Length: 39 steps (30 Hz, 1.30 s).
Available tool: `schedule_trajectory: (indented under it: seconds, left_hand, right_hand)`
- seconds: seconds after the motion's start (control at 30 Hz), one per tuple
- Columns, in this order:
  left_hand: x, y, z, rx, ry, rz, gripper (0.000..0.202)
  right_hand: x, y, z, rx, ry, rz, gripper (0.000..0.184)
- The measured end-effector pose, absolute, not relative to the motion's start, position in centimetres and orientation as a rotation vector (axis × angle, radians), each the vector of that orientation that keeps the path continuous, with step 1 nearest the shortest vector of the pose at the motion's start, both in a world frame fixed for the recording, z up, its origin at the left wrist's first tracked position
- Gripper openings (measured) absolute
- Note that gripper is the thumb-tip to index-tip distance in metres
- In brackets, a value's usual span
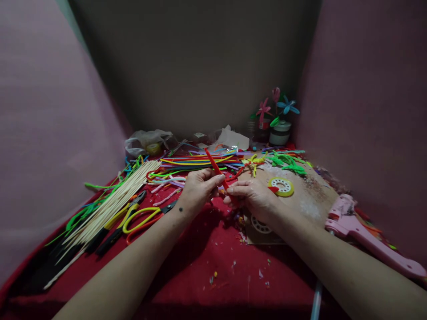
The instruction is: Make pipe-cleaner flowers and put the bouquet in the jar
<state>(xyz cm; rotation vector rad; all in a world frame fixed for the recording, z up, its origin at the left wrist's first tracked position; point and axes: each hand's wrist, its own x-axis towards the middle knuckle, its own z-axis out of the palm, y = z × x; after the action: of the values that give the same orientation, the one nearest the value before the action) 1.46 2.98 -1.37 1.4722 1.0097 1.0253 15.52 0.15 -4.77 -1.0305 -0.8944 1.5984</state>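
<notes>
Both of my hands meet at the middle of a red cloth (207,262). My left hand (199,190) is closed, pinching a red pipe cleaner (213,165) that slants up and to the left from my fingers. My right hand (251,198) is also closed and grips the lower end of the same red pipe cleaner. A pile of coloured pipe cleaners (200,161) lies just behind my hands.
A bundle of wooden skewers (113,202), pliers (125,213) and yellow-handled scissors (143,218) lie at the left. A tape roll (282,186) rests on a cardboard sheet (310,200). A pink glue gun (363,238) lies at the right. Pipe-cleaner flowers (275,109) stand in jars at the back.
</notes>
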Motion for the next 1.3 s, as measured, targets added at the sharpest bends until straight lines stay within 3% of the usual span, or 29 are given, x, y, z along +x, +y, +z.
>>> schedule_trajectory:
  seconds: [0.43, 0.83, 1.3]
  left_hand:
    - [0.3, 3.8, -1.4, 1.781, 1.035, 0.784, 0.035]
    - [0.4, 3.5, -1.8, 1.8, 0.806, 0.895, 0.019]
    - [-0.7, 3.9, -1.6, 3.28, 0.624, 1.095, 0.014]
  right_hand:
    - [15.7, 0.2, -4.8, -1.023, -0.92, 1.578, 0.01]
    - [15.8, 0.0, -4.2, -1.0, -0.931, 1.533, 0.011]
    - [16.0, -0.2, -4.1, -0.918, -1.036, 1.561, 0.009]
